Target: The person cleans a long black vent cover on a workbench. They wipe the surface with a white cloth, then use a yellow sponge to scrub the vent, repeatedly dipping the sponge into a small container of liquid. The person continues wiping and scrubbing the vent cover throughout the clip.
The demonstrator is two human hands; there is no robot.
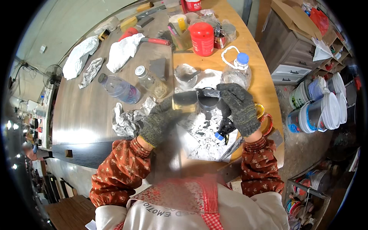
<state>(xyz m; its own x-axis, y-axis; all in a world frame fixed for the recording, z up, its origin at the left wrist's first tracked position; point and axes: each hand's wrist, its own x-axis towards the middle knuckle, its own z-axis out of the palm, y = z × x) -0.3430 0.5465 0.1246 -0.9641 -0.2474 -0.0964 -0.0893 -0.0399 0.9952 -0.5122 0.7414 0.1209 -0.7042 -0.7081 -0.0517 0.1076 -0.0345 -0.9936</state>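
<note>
At the lower edge of the frame, a pale top carries dark lettering, partly covered by a red apron blurred at its middle. In the centre, the gloved left hand grips a block with a black top and yellowish side; its fingertips are hard to make out. The gloved right hand pinches a flat, smeared blade over an open tub of black stuff, its depth hidden. Below that hand, a dark bottle with a blue cap lies on black-spotted paper. Left of centre, a clear bottle bears a purplish print too warped to read, beside a white-capped jar with murky contents. Above the hands, a cup holds grey paste, and a blue-capped clear jug is partly covered by the right glove. Toward the top of the bench, a red canister shows pale printing; another red container is cut off by the rim. At far right, stacked buckets stand on the floor, contents unclear.
</note>
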